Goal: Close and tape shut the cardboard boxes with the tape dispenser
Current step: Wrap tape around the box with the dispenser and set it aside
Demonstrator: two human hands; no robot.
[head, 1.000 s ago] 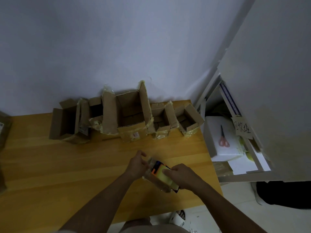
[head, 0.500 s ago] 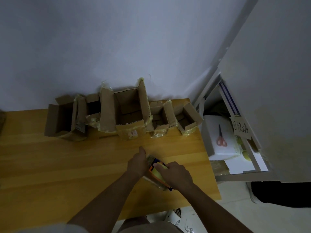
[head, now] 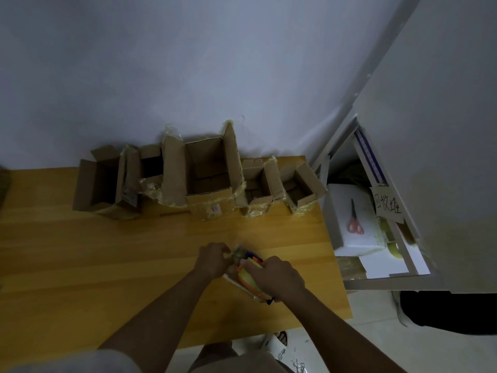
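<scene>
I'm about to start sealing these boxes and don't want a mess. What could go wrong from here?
Both hands work close at the tape dispenser: the left hand pinches at its front end, near where the cutter probably sits, so a slip might nick a finger. The open boxes carry old loose tape that could snag fresh tape.

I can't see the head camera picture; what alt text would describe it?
Two bare hands hold an orange and blue tape dispenser over a wooden table, the left hand pinching at its front end, the right hand gripping its body. A row of open cardboard boxes stands against the wall.
</scene>
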